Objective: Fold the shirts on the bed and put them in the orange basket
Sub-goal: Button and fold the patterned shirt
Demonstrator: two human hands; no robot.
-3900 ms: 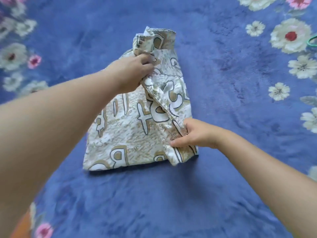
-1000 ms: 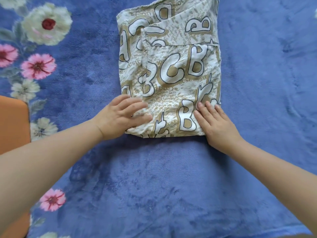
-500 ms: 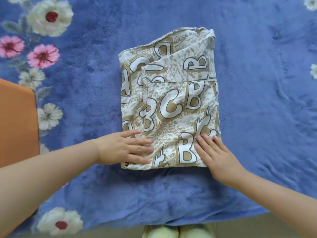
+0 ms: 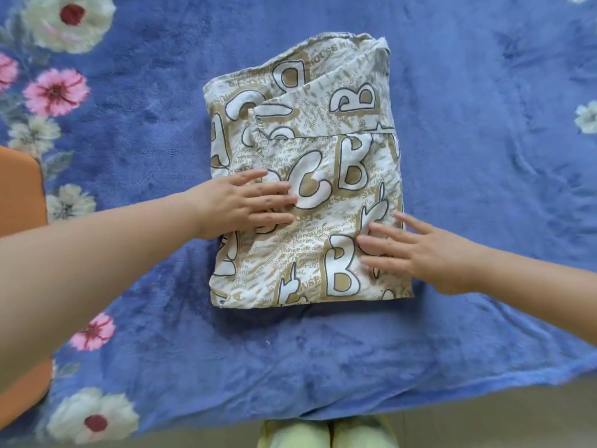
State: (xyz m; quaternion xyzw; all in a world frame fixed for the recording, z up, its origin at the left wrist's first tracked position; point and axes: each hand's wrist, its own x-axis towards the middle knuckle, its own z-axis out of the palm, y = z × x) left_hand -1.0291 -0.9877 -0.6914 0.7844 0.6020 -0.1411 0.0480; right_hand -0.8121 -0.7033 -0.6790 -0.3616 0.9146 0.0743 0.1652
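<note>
A white and tan shirt printed with big letters lies folded into a rectangle on the blue flowered blanket. My left hand lies flat on the shirt's left middle, fingers straight and pointing right. My right hand rests with spread straight fingers on the shirt's lower right part. Neither hand grips the cloth. The orange basket shows only as a wall at the left edge of the view, partly behind my left forearm.
The blanket's near edge hangs over the bed side just below the shirt. Two pale green slippers stand on the floor under it. Flower patterns cover the blanket at the left.
The shirt went from half-folded and held to a flat folded rectangle. In the last half second my left hand slid up onto its middle and my right hand shifted a little toward the right edge.
</note>
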